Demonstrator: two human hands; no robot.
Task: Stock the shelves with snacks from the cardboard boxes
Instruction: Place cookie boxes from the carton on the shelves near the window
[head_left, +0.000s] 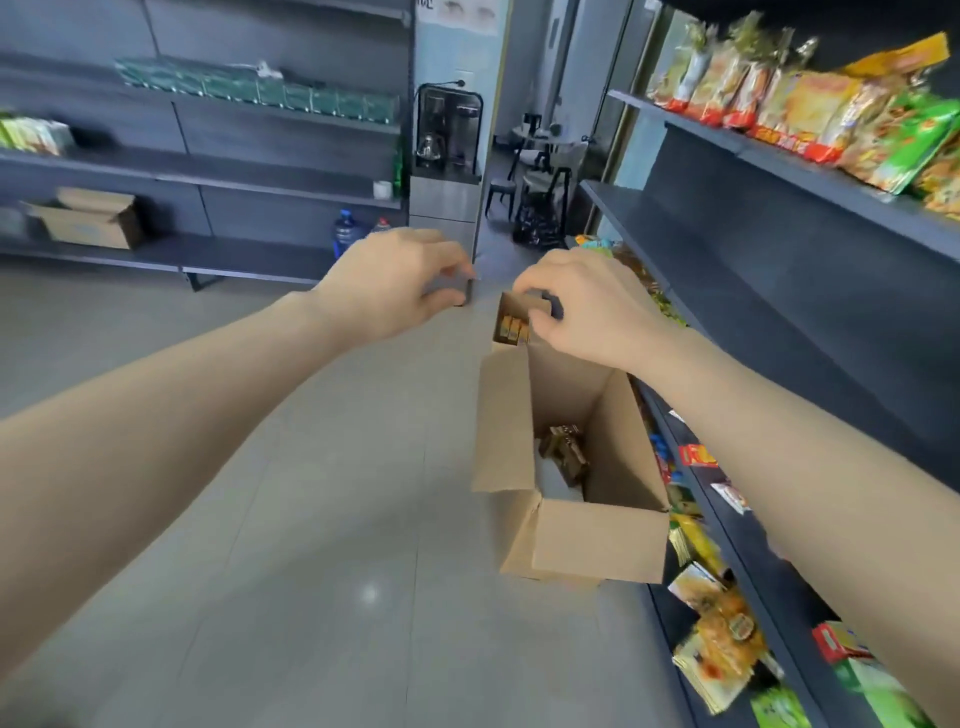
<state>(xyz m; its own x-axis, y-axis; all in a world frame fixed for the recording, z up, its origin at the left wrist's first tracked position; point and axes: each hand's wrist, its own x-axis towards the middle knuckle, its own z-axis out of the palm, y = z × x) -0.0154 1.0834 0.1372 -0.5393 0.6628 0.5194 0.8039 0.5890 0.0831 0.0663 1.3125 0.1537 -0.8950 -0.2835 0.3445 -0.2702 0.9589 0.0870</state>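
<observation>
- Near frame centre, the right hand (582, 312) pinches a snack carton (511, 323) at its fingertips, above the open cardboard box (597, 540).
- Left hand (395, 280) curled beside it, possibly gripping something; too blurred to tell.

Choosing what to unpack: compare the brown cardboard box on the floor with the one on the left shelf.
The brown cardboard floor box looks tall; the brown cardboard shelf box, squat. The floor box shows snacks inside; the shelf box's contents are hidden. Both are open.
</observation>
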